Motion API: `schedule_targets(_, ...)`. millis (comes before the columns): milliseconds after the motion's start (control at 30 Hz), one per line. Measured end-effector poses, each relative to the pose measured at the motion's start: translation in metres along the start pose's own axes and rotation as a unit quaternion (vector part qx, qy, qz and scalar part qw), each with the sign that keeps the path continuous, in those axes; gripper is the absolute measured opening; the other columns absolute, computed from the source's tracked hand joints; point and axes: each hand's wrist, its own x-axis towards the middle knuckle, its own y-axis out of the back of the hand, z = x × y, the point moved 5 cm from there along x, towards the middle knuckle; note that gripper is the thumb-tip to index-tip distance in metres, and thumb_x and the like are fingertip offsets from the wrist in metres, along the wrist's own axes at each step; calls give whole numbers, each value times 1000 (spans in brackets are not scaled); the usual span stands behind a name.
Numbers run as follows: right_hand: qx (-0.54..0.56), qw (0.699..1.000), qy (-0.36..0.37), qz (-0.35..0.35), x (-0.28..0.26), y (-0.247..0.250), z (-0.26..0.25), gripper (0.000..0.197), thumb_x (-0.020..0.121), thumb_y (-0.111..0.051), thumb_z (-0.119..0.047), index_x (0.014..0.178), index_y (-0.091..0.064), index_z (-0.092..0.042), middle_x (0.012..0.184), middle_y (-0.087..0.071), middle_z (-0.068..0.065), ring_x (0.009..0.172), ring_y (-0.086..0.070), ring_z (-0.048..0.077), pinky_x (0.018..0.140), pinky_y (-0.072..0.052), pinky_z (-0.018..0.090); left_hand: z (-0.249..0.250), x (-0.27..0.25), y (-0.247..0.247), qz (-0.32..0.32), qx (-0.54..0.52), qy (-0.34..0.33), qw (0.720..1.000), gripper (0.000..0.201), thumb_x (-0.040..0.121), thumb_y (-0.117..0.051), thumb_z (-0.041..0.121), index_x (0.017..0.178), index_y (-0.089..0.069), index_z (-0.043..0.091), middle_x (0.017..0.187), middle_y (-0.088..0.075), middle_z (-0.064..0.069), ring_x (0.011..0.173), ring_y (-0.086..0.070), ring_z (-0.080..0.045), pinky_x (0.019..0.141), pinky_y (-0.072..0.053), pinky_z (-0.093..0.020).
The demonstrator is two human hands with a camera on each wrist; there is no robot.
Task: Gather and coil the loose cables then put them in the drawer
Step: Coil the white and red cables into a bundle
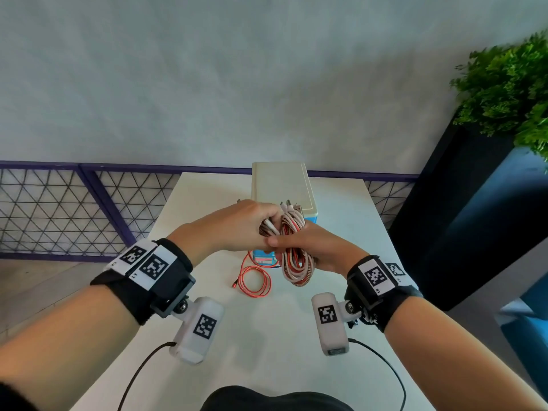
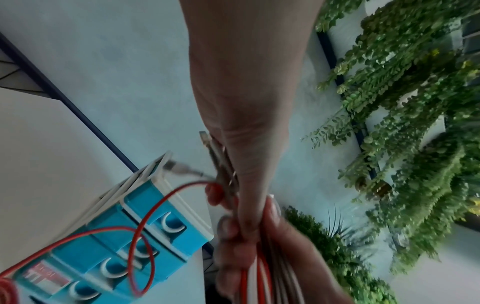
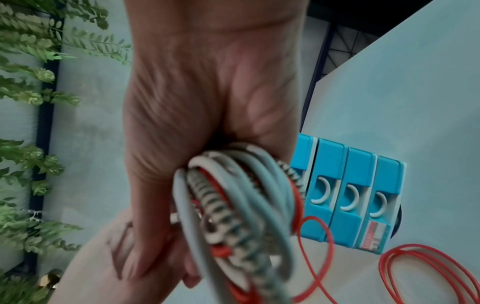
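Observation:
Both hands meet above the white table [image 1: 341,221], in front of a small blue drawer unit [image 1: 264,259] with a cream top. My right hand [image 1: 308,247] grips a coiled bundle of white, striped and red cables [image 1: 293,262]; the loops hang below the fist [image 3: 233,205]. My left hand [image 1: 252,223] holds the bundle's upper end, where the plugs [image 1: 292,206] stick out. A thin red cable [image 1: 255,280] runs from the hands down to loose loops on the table before the unit [image 2: 140,257]. The unit's drawers [image 3: 350,195] appear closed.
A dark planter with green foliage [image 1: 504,93] stands at the right of the table. A purple-framed mesh railing [image 1: 74,209] runs behind and to the left. A grey wall lies beyond. Black camera leads [image 1: 139,372] trail near the table's front edge.

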Motion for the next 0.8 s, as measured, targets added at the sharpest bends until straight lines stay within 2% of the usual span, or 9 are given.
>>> schedule_targets(100, -31, 999, -17, 6, -2, 4, 4, 18, 83, -71, -5, 100, -65, -3, 68, -64, 7, 59, -61, 14, 62, -54, 25, -7, 1, 23, 50, -106, -18, 993, 52, 64, -84, 23, 90, -39, 26, 101, -62, 6, 95, -60, 1, 77, -47, -16)
schedule_targets(167, -23, 999, -18, 17, -1, 8, 12, 30, 85, -68, -6, 114, -63, -3, 72, -60, 10, 59, -58, 16, 62, -53, 28, -15, -1, 44, 84, -125, -3, 989, 44, 72, -79, 21, 92, -40, 25, 114, -61, 8, 111, -55, 3, 85, -40, -8)
schedule_targets(267, 45, 999, -7, 29, 4, 10, 19, 32, 91, -61, -6, 122, -59, 0, 64, -53, 4, 53, -54, 14, 59, -48, 27, -26, -4, 59, 140, -82, 8, 987, 21, 87, -61, 12, 103, -49, 17, 118, -60, 8, 114, -53, 3, 87, -34, 2)
schedule_targets(367, 112, 994, 13, 12, 7, 10, 18, 43, 86, -63, -8, 128, -56, -1, 61, -51, 2, 54, -52, 16, 60, -45, 30, -32, -4, 39, 128, -72, 9, 989, 20, 96, -46, 11, 114, -53, 14, 118, -61, 5, 114, -54, -4, 98, -40, -17)
schedule_targets(500, 151, 987, 49, -6, 10, 10, 6, 51, 83, -61, -8, 133, -51, -8, 59, -52, 2, 53, -50, 15, 58, -46, 27, -39, -6, 8, 104, -85, 34, 990, 27, 98, -42, 13, 122, -55, 14, 116, -62, 6, 110, -56, -7, 94, -43, -20)
schedule_targets(567, 158, 985, 63, 1, 11, 13, 2, 52, 82, -62, -9, 132, -50, -9, 59, -52, 2, 53, -51, 15, 58, -46, 27, -41, -8, 1, 99, -37, 43, 993, 23, 97, -46, 14, 114, -62, 13, 108, -65, 4, 102, -58, -11, 87, -43, -22)
schedule_targets(667, 125, 989, 68, 44, 12, 23, 0, 43, 89, -64, -13, 130, -52, -11, 64, -56, 2, 58, -56, 15, 63, -50, 28, -40, -12, 8, 152, -30, 67, 986, 12, 90, -58, 13, 95, -69, 15, 84, -65, 8, 82, -61, -13, 72, -42, -20)
schedule_targets(733, 81, 990, 70, 93, 12, 28, -1, 31, 92, -62, -24, 117, -58, -6, 66, -60, 2, 62, -59, 17, 70, -51, 34, -40, -14, 12, 168, -113, 103, 974, 9, 88, -62, 13, 91, -70, 16, 77, -66, 9, 72, -63, -8, 68, -45, -18)
schedule_targets(800, 54, 987, 75, 135, 13, 30, -2, 27, 92, -60, -37, 91, -62, -10, 67, -63, 3, 61, -62, 17, 71, -53, 36, -33, -15, 4, 122, -285, 142, 940, 12, 87, -65, 14, 97, -70, 12, 81, -70, 1, 73, -66, -5, 70, -50, -19)
